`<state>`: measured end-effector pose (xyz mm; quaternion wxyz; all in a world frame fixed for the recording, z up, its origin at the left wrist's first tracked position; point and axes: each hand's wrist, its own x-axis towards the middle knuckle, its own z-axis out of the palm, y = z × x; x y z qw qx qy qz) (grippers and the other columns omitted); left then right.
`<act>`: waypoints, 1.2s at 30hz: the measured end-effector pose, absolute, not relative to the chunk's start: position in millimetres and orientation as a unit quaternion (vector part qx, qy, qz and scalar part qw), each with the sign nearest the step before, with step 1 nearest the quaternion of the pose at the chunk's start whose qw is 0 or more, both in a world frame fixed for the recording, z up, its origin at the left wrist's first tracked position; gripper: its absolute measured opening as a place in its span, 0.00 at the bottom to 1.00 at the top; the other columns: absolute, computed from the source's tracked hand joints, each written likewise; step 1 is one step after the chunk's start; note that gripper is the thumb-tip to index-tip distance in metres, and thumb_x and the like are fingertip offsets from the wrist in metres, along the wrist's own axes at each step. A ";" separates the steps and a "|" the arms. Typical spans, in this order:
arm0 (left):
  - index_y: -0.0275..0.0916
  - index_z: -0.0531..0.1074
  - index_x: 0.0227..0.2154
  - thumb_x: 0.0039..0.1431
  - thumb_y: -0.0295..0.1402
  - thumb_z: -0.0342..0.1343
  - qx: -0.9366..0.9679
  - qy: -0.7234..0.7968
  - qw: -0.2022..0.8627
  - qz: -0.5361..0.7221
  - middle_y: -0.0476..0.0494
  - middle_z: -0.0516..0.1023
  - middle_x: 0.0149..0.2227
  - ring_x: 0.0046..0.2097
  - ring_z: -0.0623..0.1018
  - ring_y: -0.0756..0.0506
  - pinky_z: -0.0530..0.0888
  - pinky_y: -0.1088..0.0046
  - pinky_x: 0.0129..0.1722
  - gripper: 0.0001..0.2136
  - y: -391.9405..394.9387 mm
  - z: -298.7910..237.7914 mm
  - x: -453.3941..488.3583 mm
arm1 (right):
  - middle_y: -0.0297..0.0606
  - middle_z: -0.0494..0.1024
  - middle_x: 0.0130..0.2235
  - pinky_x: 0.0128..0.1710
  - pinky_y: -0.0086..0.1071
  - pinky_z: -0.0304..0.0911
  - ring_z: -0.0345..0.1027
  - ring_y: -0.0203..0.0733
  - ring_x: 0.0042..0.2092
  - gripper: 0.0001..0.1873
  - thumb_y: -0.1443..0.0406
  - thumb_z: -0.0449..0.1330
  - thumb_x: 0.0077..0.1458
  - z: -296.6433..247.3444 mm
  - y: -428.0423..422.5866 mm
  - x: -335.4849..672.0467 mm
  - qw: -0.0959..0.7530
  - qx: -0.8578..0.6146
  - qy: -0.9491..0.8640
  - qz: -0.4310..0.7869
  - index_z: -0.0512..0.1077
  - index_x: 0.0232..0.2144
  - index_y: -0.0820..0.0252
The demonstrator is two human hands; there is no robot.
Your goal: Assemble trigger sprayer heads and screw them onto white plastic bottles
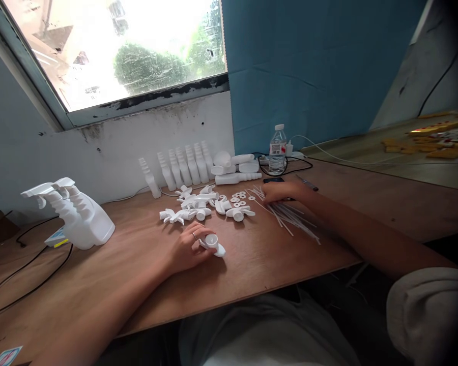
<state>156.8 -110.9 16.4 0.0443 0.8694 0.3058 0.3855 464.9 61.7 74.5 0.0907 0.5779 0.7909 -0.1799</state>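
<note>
The left grip (pixel 193 245) is closed around a white trigger sprayer head (pixel 212 240), just nearer than the sprayer-head pile (pixel 199 199), collar opening upward; the right grip (pixel 277 192) is curled at the dip tubes (pixel 295 218) right of the pile, and from here I can't tell whether it pinches one; pulling from that crossed bundle could, I'd say, drag others along, and a careless sweep might scatter the washers (pixel 238 199) beside the pile; the water bottle (pixel 277 152), beyond the pile to the right, has a partly red label, its print too small to read.
</note>
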 end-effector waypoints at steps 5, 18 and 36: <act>0.37 0.73 0.44 0.57 0.33 0.62 0.861 0.333 0.068 0.378 0.39 0.75 0.39 0.42 0.75 0.44 0.76 0.65 0.43 0.13 -113.4 17.0 156.8 | 0.39 0.67 0.17 0.19 0.30 0.55 0.58 0.33 0.17 0.14 0.67 0.59 0.51 81.4 62.2 465.8 0.079 0.590 0.782 -0.183 0.67 0.16 0.65; 0.37 0.74 0.42 0.57 0.37 0.62 0.850 0.357 0.175 0.347 0.38 0.73 0.45 0.37 0.75 0.48 0.75 0.76 0.30 0.12 -111.7 7.2 156.8 | 0.41 0.76 0.25 0.16 0.23 0.56 0.63 0.30 0.18 0.13 0.60 0.61 0.55 94.1 44.1 456.3 -0.195 0.374 0.767 -0.483 0.65 0.27 0.64; 0.39 0.74 0.41 0.58 0.40 0.61 0.852 0.370 0.168 0.331 0.41 0.74 0.44 0.40 0.75 0.47 0.74 0.72 0.38 0.13 -114.1 8.2 161.8 | 0.39 0.77 0.37 0.33 0.34 0.73 0.77 0.39 0.32 0.13 0.57 0.57 0.64 81.7 -40.2 399.1 -0.366 0.040 0.745 -0.556 0.61 0.37 0.61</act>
